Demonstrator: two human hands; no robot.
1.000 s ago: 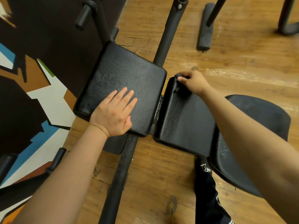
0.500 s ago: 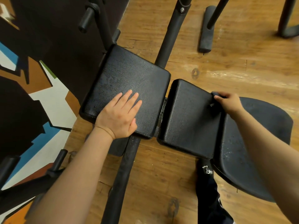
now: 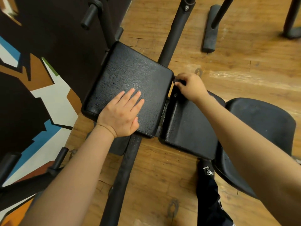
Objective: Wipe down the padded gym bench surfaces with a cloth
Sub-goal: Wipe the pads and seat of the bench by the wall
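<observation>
Left hand: my left hand point(image 3: 119, 116) lies flat on the near part of the left pad point(image 3: 130, 88), fingers straight and together, palm down — pressing, not gripping.

Right hand: my right hand point(image 3: 189, 86) sits at the far corner of the right pad point(image 3: 190, 126), next to the gap between the two pads. The fingers are curled round something dark.

Cloth: I take that dark bundle to be the cloth point(image 3: 180, 82), but it is black against black padding and mostly hidden under my fingers, so I cannot tell how much of it is spread on the pad.

Risk, missed patches: with cloth and vinyl the same colour, I cannot judge which areas are covered — the near edge of the right pad could easily go unwiped.

Risk, gap: the cloth sits right at the slot between the pads; a loose corner could drop in and snag on the frame point(image 3: 172, 36) below.

Risk, bunching: a balled cloth touches little surface, so a stroke from here may only smear.

Risk, left pad: my palm covers part of it, so that patch stays untouched until I lift the hand.

Nearby: a black seat point(image 3: 260, 128) lies just beside the right pad, partly under my forearm.
</observation>
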